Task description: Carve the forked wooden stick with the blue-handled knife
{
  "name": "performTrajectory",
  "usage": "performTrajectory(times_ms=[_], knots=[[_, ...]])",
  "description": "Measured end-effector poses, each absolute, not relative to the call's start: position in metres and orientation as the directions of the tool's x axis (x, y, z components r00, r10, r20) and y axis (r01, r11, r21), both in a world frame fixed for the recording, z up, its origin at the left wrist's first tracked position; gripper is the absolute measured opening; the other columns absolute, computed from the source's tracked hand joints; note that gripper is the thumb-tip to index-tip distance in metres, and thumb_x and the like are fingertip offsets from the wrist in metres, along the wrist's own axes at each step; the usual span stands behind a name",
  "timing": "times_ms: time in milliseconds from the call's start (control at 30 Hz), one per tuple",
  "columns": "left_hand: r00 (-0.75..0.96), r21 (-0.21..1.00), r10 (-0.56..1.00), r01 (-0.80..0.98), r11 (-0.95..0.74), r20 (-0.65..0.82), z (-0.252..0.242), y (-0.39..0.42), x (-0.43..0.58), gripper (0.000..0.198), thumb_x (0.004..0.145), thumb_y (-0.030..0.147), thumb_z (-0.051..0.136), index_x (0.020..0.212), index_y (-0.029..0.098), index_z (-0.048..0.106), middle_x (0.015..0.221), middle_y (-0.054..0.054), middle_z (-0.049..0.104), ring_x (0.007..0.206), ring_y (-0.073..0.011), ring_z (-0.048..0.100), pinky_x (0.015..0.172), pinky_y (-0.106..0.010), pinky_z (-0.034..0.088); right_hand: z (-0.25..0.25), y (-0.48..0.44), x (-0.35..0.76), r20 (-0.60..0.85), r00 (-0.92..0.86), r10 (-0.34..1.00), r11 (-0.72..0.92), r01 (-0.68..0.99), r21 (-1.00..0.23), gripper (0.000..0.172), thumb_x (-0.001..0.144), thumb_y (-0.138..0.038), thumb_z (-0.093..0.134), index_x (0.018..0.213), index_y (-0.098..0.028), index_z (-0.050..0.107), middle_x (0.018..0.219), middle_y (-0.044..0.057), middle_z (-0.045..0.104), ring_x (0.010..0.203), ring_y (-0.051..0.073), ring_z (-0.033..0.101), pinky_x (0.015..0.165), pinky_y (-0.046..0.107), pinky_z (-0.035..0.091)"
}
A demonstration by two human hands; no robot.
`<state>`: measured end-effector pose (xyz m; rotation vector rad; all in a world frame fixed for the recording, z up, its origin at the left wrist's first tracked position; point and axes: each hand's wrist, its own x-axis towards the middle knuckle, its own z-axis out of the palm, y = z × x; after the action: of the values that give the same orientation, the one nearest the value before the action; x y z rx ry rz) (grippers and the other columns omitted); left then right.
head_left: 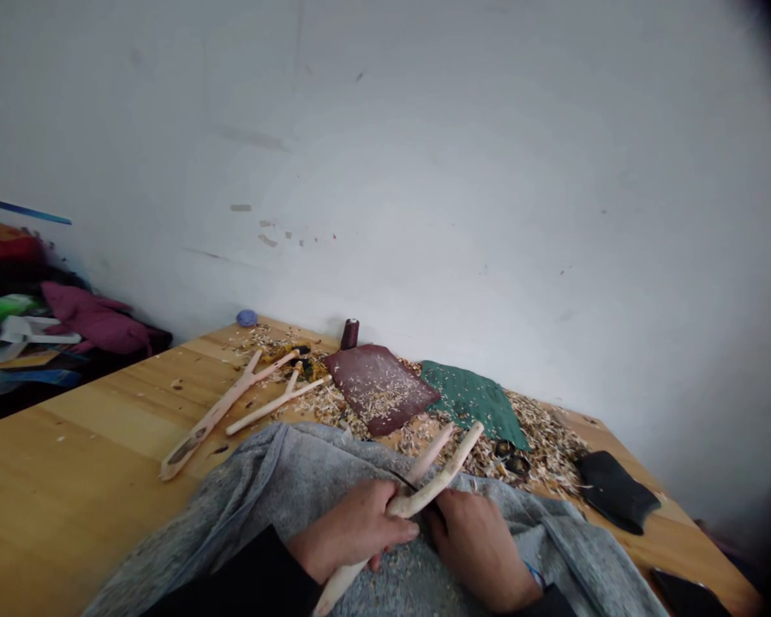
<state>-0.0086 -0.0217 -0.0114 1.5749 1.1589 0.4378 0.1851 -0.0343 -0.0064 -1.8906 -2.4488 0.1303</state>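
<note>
A peeled forked stick [440, 480] is tilted up over the grey cloth [308, 467], its two prongs pointing away to the right. My left hand [360, 527] is wrapped round it just below the fork, and the stick's lower end comes out under that hand. A thin dark blade, seemingly of a knife [406, 481], crosses between the prongs. My right hand [479, 544] is closed on the knife's dark handle, right beside the fork; most of the handle is hidden by the fingers.
Two more peeled forked sticks [212, 420] lie on the wooden table [57, 480] at left. Wood shavings [546, 433] surround a maroon sheet [385, 386] and a green cloth [472, 398]. A thread spool [350, 333] stands by the wall. A black object [613, 488] and a phone-like slab [687, 591] lie right.
</note>
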Motion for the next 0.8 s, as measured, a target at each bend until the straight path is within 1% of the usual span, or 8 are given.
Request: performTrajectory(times_ms=[67, 200, 233, 400, 467, 533, 700, 800], knots=[[0.454, 0.889, 0.847, 0.455, 0.049, -0.278, -0.012, -0.021, -0.009, 0.019, 0.073, 0.034, 0.06, 0.084, 0.02, 0.054, 0.064, 0.005, 0.056, 0.041, -0.0084, 0.048, 0.039, -0.021, 0.036, -0.004, -0.032, 0.189, 0.009, -0.206, 0.978, 0.206, 0.976, -0.074, 0.025, 0.099, -0.025, 0.048, 0.102, -0.023, 0.072, 0.101, 0.007, 0.077, 0.093, 0.024, 0.073, 0.074, 0.028, 0.044], [0.467, 0.895, 0.844, 0.446, 0.033, -0.264, -0.01, -0.022, -0.009, 0.018, 0.074, 0.033, 0.059, 0.084, 0.02, 0.054, 0.066, 0.004, 0.057, 0.042, -0.0089, 0.048, 0.039, -0.022, 0.037, -0.001, -0.023, 0.203, 0.051, 0.011, 0.999, -0.011, 1.0, 0.001, 0.03, 0.102, -0.03, 0.042, 0.11, -0.023, 0.069, 0.096, 0.01, 0.077, 0.086, 0.026, 0.074, 0.067, 0.029, 0.044], [0.467, 0.895, 0.844, 0.446, 0.033, -0.264, -0.01, -0.023, -0.01, 0.018, 0.074, 0.034, 0.059, 0.084, 0.02, 0.054, 0.067, 0.004, 0.057, 0.042, -0.0089, 0.048, 0.039, -0.022, 0.037, -0.001, -0.022, 0.204, 0.047, 0.016, 0.999, -0.016, 1.0, 0.004, 0.03, 0.102, -0.03, 0.041, 0.111, -0.023, 0.069, 0.096, 0.01, 0.077, 0.086, 0.026, 0.074, 0.067, 0.029, 0.044], [0.462, 0.893, 0.843, 0.448, 0.046, -0.275, -0.011, -0.022, -0.01, 0.017, 0.072, 0.033, 0.058, 0.081, 0.021, 0.052, 0.064, 0.005, 0.056, 0.041, -0.009, 0.048, 0.038, -0.022, 0.037, -0.005, -0.032, 0.189, -0.021, -0.237, 0.971, 0.235, 0.968, -0.088, 0.025, 0.098, -0.023, 0.048, 0.104, -0.023, 0.072, 0.101, 0.007, 0.077, 0.094, 0.023, 0.073, 0.074, 0.027, 0.044], [0.465, 0.896, 0.842, 0.441, 0.047, -0.273, -0.012, -0.021, -0.009, 0.017, 0.072, 0.033, 0.058, 0.083, 0.02, 0.053, 0.064, 0.006, 0.055, 0.041, -0.0087, 0.048, 0.038, -0.022, 0.036, -0.004, -0.035, 0.185, -0.027, -0.275, 0.961, 0.27, 0.956, -0.111, 0.023, 0.097, -0.024, 0.05, 0.103, -0.024, 0.072, 0.102, 0.006, 0.077, 0.094, 0.023, 0.073, 0.076, 0.027, 0.044], [0.471, 0.9, 0.841, 0.433, 0.043, -0.267, -0.014, -0.021, -0.009, 0.018, 0.073, 0.033, 0.058, 0.085, 0.02, 0.054, 0.064, 0.006, 0.056, 0.041, -0.0086, 0.048, 0.038, -0.021, 0.037, -0.003, -0.034, 0.186, -0.02, -0.25, 0.968, 0.247, 0.964, -0.098, 0.024, 0.098, -0.025, 0.049, 0.103, -0.023, 0.072, 0.102, 0.007, 0.077, 0.094, 0.024, 0.073, 0.075, 0.028, 0.044], [0.471, 0.901, 0.84, 0.43, 0.047, -0.269, -0.012, -0.021, -0.009, 0.017, 0.074, 0.033, 0.059, 0.083, 0.02, 0.052, 0.065, 0.005, 0.056, 0.04, -0.0078, 0.047, 0.037, -0.021, 0.036, -0.001, -0.024, 0.2, 0.033, -0.056, 0.998, 0.057, 0.998, -0.031, 0.029, 0.102, -0.028, 0.042, 0.11, -0.022, 0.07, 0.097, 0.01, 0.077, 0.089, 0.026, 0.073, 0.07, 0.029, 0.044], [0.46, 0.892, 0.838, 0.446, 0.069, -0.294, -0.009, -0.022, -0.009, 0.017, 0.074, 0.033, 0.06, 0.082, 0.021, 0.052, 0.065, 0.005, 0.056, 0.04, -0.0075, 0.047, 0.038, -0.02, 0.036, -0.003, -0.026, 0.197, 0.001, -0.129, 0.992, 0.129, 0.991, -0.043, 0.027, 0.1, -0.026, 0.045, 0.109, -0.022, 0.071, 0.099, 0.009, 0.077, 0.091, 0.026, 0.073, 0.072, 0.03, 0.044]])
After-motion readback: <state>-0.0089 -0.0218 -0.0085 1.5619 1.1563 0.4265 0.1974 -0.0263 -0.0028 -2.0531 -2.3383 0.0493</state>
